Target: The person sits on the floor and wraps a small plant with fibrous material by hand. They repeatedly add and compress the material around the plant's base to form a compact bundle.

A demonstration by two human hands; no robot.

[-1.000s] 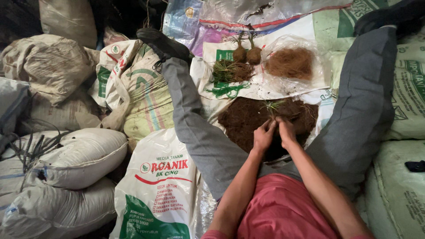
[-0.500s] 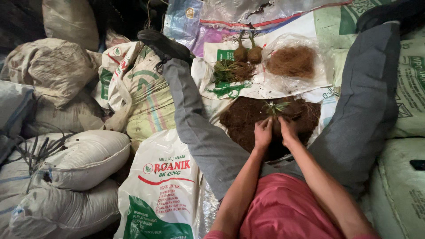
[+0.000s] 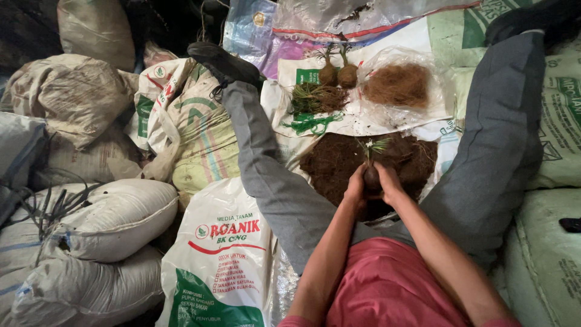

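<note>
Both hands (image 3: 372, 184) clasp soil ball (image 3: 371, 177) | sacks (image 3: 115, 215) crowd left edge

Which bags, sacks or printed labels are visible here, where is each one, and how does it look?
Printed sack: bottom centre, beside the person's leg; white, with red and green print.
Striped sack: left of the upper leg; cream with green and coloured stripes.
Plain sacks: far left, piled; dirty white, bulging.
Clear plastic bag: top centre; holds brown fibre.
Green-printed sacks: right edge; pale green.

Both bare forearms stretched forward, left hand (image 3: 356, 189) and right hand (image 3: 389, 184) pressed together, fingers curled inward
</note>
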